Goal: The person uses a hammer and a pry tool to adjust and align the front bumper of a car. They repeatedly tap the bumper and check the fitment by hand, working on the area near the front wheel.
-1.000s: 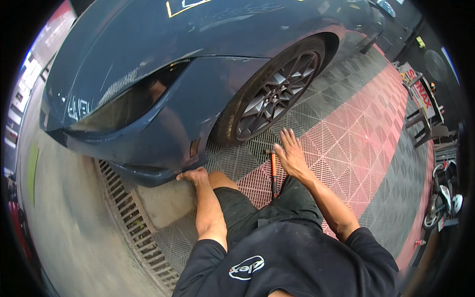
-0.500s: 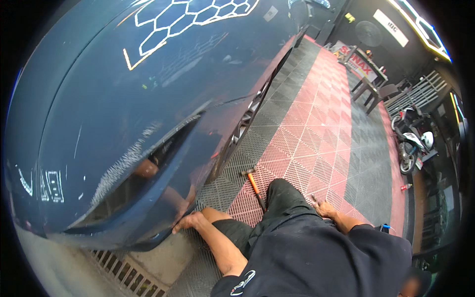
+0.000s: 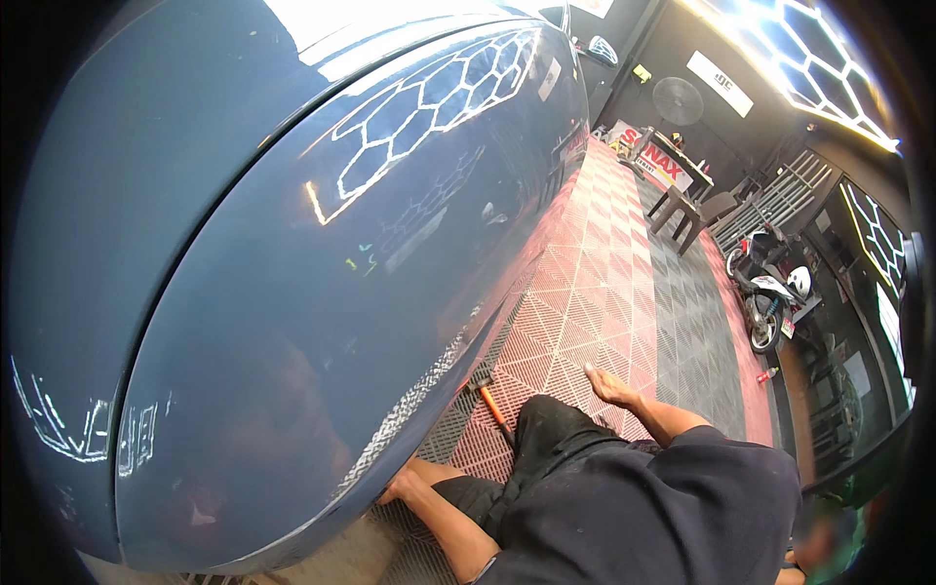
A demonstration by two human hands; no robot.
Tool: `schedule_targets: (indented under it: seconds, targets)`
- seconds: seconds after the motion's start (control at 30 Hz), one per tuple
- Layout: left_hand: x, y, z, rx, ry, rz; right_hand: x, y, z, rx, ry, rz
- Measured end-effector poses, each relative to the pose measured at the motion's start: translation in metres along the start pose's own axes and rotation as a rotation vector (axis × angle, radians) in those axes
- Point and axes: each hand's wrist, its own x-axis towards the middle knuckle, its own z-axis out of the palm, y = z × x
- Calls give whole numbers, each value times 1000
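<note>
Head view: A person in a dark shirt (image 3: 634, 507) and dark trousers (image 3: 551, 429) sits or crouches low beside a dark blue car (image 3: 263, 322), whose glossy bodywork fills the left side of the scene. The left hand (image 3: 397, 487) is at the car's lower edge, appearing to touch it; its fingers are largely hidden behind the bodywork, so how tightly they are closed cannot be told. The right hand (image 3: 611, 387), well apart from the car, hovers past the person's knee above red floor tiles (image 3: 595, 283), its fingers stretched forward and close together.

Between the two hands, a hammer (image 3: 496, 405) with an orange handle lies on the floor, its head near the edge of the car and its lower end beside the trousers. A pale, speckled streak (image 3: 402, 414) runs along the car's lower side, and a bright honeycomb reflection (image 3: 419, 112) shines higher on the paint.

In the background, a round fan (image 3: 678, 101) stands near a dark wall, with a brown chair (image 3: 717, 207) and a parked motorcycle (image 3: 768, 297) farther right. Honeycomb ceiling lights (image 3: 795, 49) glow overhead at upper right.
</note>
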Motion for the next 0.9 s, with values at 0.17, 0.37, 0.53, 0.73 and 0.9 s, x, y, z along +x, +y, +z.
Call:
schedule_targets:
  seconds: [0.17, 0.37, 0.53, 0.73, 0.9]
  targets:
    - [6, 8, -32, 52, -202, 89, 92, -74, -40, 788, 326, 263]
    - [145, 25, -153, 826, -43, 798, 161, -230, -199, 1261, 558, -216]
    - [184, 95, -187, 1456, 476, 713, 216, -279, -267, 1298, 468, -419]
    - [194, 99, -170, 1643, 331, 554, 191, -374, -231, 1586, 550, -518]
    - [197, 99, -161, 1673, 231, 549, 104, -429, -158, 1364, 753, -634]
